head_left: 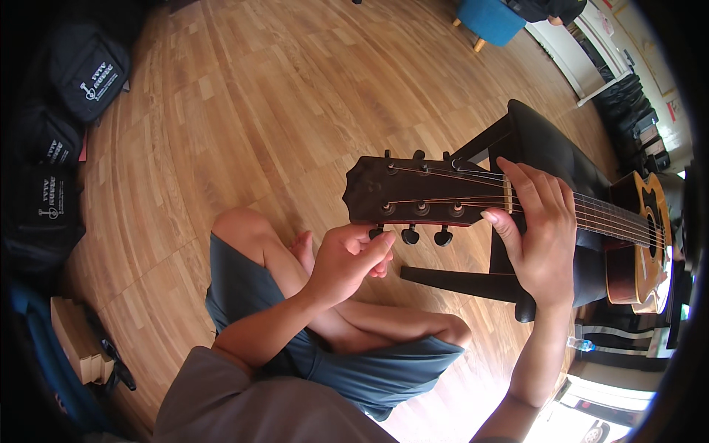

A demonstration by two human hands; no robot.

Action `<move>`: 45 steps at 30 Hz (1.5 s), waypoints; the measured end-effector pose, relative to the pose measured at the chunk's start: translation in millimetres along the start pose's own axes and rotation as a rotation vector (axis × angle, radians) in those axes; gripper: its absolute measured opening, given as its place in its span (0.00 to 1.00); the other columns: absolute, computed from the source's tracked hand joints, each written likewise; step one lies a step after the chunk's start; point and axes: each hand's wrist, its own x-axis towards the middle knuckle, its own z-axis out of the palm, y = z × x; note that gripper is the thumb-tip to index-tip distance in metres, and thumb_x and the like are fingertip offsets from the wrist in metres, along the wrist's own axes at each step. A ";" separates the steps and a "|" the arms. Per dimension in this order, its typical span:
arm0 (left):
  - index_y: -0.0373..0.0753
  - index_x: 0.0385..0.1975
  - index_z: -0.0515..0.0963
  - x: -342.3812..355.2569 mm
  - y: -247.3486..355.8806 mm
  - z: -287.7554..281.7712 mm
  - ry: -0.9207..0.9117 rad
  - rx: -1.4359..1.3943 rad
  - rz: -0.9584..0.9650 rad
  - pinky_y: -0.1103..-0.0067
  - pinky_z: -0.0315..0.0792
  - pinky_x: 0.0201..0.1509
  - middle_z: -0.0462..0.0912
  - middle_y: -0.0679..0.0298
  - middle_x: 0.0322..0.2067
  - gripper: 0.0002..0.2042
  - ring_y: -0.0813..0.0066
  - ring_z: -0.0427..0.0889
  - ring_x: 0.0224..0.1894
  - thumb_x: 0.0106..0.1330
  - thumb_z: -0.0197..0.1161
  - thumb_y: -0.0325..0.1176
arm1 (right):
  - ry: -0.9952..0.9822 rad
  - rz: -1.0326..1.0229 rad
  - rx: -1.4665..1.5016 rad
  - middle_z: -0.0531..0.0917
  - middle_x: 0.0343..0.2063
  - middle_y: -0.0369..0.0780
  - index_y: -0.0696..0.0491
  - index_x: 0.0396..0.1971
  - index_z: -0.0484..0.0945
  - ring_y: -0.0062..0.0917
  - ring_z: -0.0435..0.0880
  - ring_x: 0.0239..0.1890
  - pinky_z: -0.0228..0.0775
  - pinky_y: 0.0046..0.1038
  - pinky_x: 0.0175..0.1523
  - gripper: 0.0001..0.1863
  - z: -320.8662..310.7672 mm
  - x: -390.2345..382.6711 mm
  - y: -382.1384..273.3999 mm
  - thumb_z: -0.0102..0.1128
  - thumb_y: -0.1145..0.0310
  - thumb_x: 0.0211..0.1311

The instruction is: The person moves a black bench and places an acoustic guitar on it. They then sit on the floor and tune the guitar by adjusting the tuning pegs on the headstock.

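An acoustic guitar [632, 273] lies at the right, its neck reaching leftward over a black padded seat [546, 136]. Its dark headstock [369, 181] carries several black tuning pegs. My left hand [347, 262] pinches the lower tuning peg [378, 232] nearest the headstock's tip, fingers curled around it. My right hand [540, 236] grips the neck beside the nut, fingertips over the upper edge and thumb near the lower one, partly covering the strings.
My crossed bare legs [391, 325] are below on the wooden floor [185, 148]. Black bags [81, 88] line the left side, near stacked wooden pieces [77, 340]. A blue stool [484, 22], white furniture [561, 66] and a bottle [580, 344] are farther off.
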 end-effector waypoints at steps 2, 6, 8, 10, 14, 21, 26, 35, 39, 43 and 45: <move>0.32 0.41 0.80 0.1 -1.2 3.4 0.029 0.052 0.045 0.81 0.74 0.33 0.80 0.65 0.27 0.10 0.81 0.78 0.29 0.79 0.61 0.34 | 0.003 0.001 0.006 0.84 0.47 0.44 0.54 0.57 0.81 0.42 0.82 0.50 0.68 0.43 0.61 0.32 0.0 -0.2 0.5 0.64 0.43 0.63; 0.33 0.43 0.80 -0.8 0.1 4.7 0.033 0.117 0.019 0.80 0.74 0.33 0.81 0.64 0.30 0.10 0.79 0.78 0.30 0.79 0.59 0.35 | 0.019 -0.004 0.011 0.85 0.47 0.43 0.55 0.56 0.81 0.41 0.82 0.49 0.68 0.43 0.60 0.32 -0.2 -0.9 1.4 0.65 0.44 0.63; 0.33 0.42 0.81 1.0 -4.0 0.0 -0.044 -0.042 -0.034 0.75 0.73 0.32 0.82 0.61 0.29 0.13 0.74 0.77 0.28 0.80 0.55 0.37 | 0.022 -0.001 0.020 0.85 0.46 0.43 0.55 0.56 0.81 0.41 0.82 0.49 0.68 0.43 0.60 0.32 -1.5 -0.5 1.2 0.66 0.45 0.62; 0.33 0.41 0.81 -0.9 -7.5 -3.5 -0.087 -0.229 -0.084 0.73 0.73 0.31 0.82 0.59 0.29 0.17 0.71 0.77 0.27 0.81 0.51 0.40 | 0.028 -0.009 0.020 0.85 0.46 0.43 0.55 0.56 0.81 0.41 0.82 0.49 0.68 0.42 0.59 0.32 -1.0 -0.7 1.4 0.66 0.45 0.62; 0.33 0.35 0.82 -4.5 -1.8 -4.7 -0.135 -0.377 -0.229 0.77 0.70 0.28 0.81 0.60 0.25 0.27 0.72 0.77 0.24 0.83 0.44 0.51 | 0.042 -0.013 0.024 0.85 0.46 0.43 0.55 0.55 0.81 0.40 0.82 0.49 0.68 0.41 0.59 0.31 -1.2 -0.8 2.3 0.66 0.45 0.62; 0.34 0.36 0.84 -25.9 51.5 -8.3 0.031 0.901 0.484 0.83 0.68 0.31 0.81 0.64 0.28 0.05 0.79 0.78 0.29 0.71 0.68 0.29 | 0.088 -0.013 0.034 0.85 0.45 0.43 0.56 0.53 0.82 0.39 0.82 0.48 0.69 0.41 0.60 0.31 0.4 -4.8 4.5 0.63 0.44 0.64; 0.38 0.49 0.84 20.7 85.6 8.9 -0.048 1.196 0.682 0.78 0.75 0.41 0.80 0.63 0.43 0.14 0.74 0.80 0.38 0.64 0.72 0.24 | 0.117 0.005 0.046 0.85 0.44 0.42 0.56 0.53 0.82 0.38 0.82 0.48 0.69 0.40 0.60 0.30 0.8 -7.9 9.1 0.63 0.44 0.64; 0.37 0.41 0.80 21.4 75.3 -17.1 0.063 0.916 0.589 0.81 0.70 0.38 0.79 0.67 0.35 0.06 0.81 0.75 0.34 0.69 0.70 0.25 | 0.058 0.043 0.086 0.85 0.47 0.43 0.55 0.55 0.81 0.41 0.81 0.52 0.68 0.41 0.62 0.31 0.8 -11.5 11.7 0.63 0.44 0.64; 0.36 0.32 0.75 -16.0 40.0 -24.6 0.265 0.625 0.483 0.87 0.64 0.28 0.75 0.74 0.22 0.09 0.89 0.69 0.23 0.77 0.62 0.27 | 0.066 0.025 0.106 0.85 0.47 0.44 0.55 0.55 0.81 0.42 0.81 0.52 0.68 0.42 0.62 0.31 1.3 -9.4 9.9 0.63 0.45 0.64; 0.33 0.39 0.80 -19.9 12.9 -11.4 0.146 0.560 0.238 0.84 0.67 0.29 0.80 0.69 0.25 0.10 0.85 0.75 0.26 0.80 0.58 0.33 | 0.071 0.019 0.071 0.85 0.48 0.45 0.55 0.56 0.81 0.43 0.81 0.52 0.68 0.42 0.62 0.31 1.1 -10.8 9.6 0.64 0.45 0.64; 0.33 0.44 0.82 -18.4 18.4 -4.1 0.089 0.435 0.066 0.82 0.68 0.31 0.81 0.66 0.27 0.15 0.80 0.76 0.27 0.83 0.53 0.39 | 0.054 0.023 0.076 0.84 0.48 0.45 0.55 0.56 0.81 0.44 0.81 0.52 0.68 0.43 0.61 0.31 0.8 -10.5 9.2 0.64 0.45 0.64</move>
